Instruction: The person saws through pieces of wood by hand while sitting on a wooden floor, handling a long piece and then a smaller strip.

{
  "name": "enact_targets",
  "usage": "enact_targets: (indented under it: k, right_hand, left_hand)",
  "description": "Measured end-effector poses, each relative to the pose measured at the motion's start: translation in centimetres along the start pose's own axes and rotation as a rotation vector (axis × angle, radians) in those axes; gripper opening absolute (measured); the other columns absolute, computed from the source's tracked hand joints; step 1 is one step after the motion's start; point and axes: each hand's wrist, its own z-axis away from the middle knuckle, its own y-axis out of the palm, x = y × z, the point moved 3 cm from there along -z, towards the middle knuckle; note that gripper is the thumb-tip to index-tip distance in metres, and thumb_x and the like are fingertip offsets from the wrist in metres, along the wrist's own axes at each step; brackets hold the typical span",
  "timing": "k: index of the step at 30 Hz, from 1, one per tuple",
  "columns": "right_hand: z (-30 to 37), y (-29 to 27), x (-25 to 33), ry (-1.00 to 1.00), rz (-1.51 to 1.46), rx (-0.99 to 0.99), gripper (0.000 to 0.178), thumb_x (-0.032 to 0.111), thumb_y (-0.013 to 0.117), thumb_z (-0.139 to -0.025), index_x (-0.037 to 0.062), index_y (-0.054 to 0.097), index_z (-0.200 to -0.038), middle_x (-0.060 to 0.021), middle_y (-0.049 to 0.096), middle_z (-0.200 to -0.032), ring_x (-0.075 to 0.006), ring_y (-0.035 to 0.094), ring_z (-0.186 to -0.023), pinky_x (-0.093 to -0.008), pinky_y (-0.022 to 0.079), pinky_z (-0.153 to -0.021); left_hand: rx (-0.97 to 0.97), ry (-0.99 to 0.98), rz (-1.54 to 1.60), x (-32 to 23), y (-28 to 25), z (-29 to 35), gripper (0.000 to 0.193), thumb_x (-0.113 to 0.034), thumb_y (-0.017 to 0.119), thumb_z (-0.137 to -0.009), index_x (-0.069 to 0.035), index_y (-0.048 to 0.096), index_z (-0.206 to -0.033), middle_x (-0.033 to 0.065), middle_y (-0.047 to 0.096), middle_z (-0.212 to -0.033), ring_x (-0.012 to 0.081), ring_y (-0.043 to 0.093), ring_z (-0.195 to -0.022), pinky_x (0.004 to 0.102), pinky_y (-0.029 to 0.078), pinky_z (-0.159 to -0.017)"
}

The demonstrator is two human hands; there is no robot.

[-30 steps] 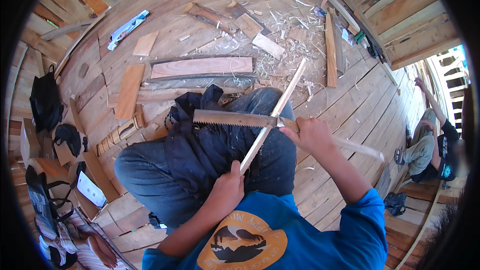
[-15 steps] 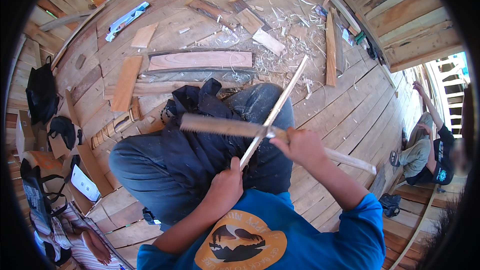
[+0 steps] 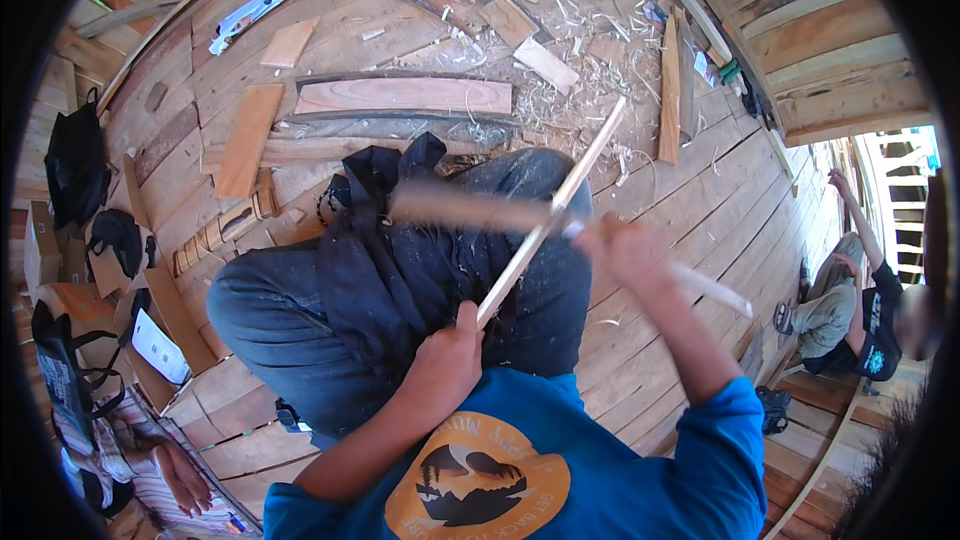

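Note:
My left hand (image 3: 443,365) is closed around the lower end of a pale wooden stick (image 3: 592,155), its thumb lying along it. The stick slants up and away to the right across my lap. Blurred by motion, my right hand (image 3: 632,258) grips a long-handled knife (image 3: 465,210). Its brownish blade points left over my lap and crosses the stick at about the middle. The pale handle runs out behind my right hand to the right. Dark cloth (image 3: 385,260) lies over my jeans beneath the blade.
Wood shavings (image 3: 590,80) and offcuts litter the floor ahead. Boards (image 3: 420,95) lie beyond my knees, one plank (image 3: 250,140) to the left. Bags and cardboard boxes (image 3: 170,315) stand at far left. Another person (image 3: 850,310) sits at the right; someone's bare foot (image 3: 180,480) shows lower left.
My right hand and the knife have moved right and slightly away along the stick. The left hand keeps its hold on the stick. A curled shaving now shows right of my knee.

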Motion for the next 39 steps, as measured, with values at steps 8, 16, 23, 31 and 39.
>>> enact_targets:
  k: [8,16,23,31,39]
  right_hand:
    - [2.2,0.2,3.4,-0.148,0.004,-0.016,0.059,0.063,0.049,-0.088,0.0059,0.055,-0.072,-0.0110,0.057,-0.052,-0.0307,0.061,-0.048,-0.0424,0.050,-0.046]
    - [-0.8,0.6,-2.7,-0.032,0.047,-0.097,0.057,0.061,0.051,-0.088,0.0059,0.054,-0.076,-0.0125,0.058,-0.054,-0.0320,0.063,-0.050,-0.0444,0.050,-0.047]
    - [0.9,1.1,0.3,-0.185,-0.008,-0.086,0.058,0.062,0.048,-0.089,0.0062,0.056,-0.077,-0.0134,0.060,-0.056,-0.0314,0.064,-0.053,-0.0437,0.050,-0.048]
    - [0.8,0.2,2.5,-0.124,-0.085,0.011,0.059,0.064,0.046,-0.089,0.0072,0.056,-0.074,-0.0124,0.058,-0.054,-0.0297,0.062,-0.050,-0.0426,0.049,-0.046]
    - [-3.0,-0.6,-9.7,0.198,0.055,-0.203,0.056,0.058,0.047,-0.092,0.0059,0.058,-0.073,-0.0153,0.060,-0.058,-0.0348,0.062,-0.053,-0.0458,0.049,-0.047]
  left_hand:
    - [0.043,-0.023,0.012,0.1,0.5,-0.3,0.019,-0.006,0.054,-0.090,0.000,0.038,-0.100,0.0294,0.058,-0.066,0.0472,0.060,-0.065,0.0530,0.049,-0.057]
    - [0.056,-0.025,0.091,-0.3,-0.1,-0.7,0.020,-0.008,0.054,-0.091,0.000,0.037,-0.099,0.0291,0.058,-0.066,0.0477,0.059,-0.065,0.0533,0.048,-0.056]
    - [0.053,-0.029,0.057,0.1,-0.2,-0.2,0.020,-0.007,0.054,-0.091,0.000,0.037,-0.097,0.0291,0.057,-0.065,0.0480,0.059,-0.065,0.0534,0.048,-0.056]
    - [0.040,-0.040,0.044,0.0,0.2,-1.0,0.020,-0.008,0.054,-0.091,0.000,0.037,-0.098,0.0294,0.056,-0.064,0.0481,0.059,-0.065,0.0537,0.047,-0.055]
    - [0.048,-0.012,0.044,-0.1,0.2,-0.9,0.020,-0.006,0.054,-0.090,0.000,0.037,-0.097,0.0297,0.057,-0.065,0.0481,0.059,-0.065,0.0537,0.048,-0.055]
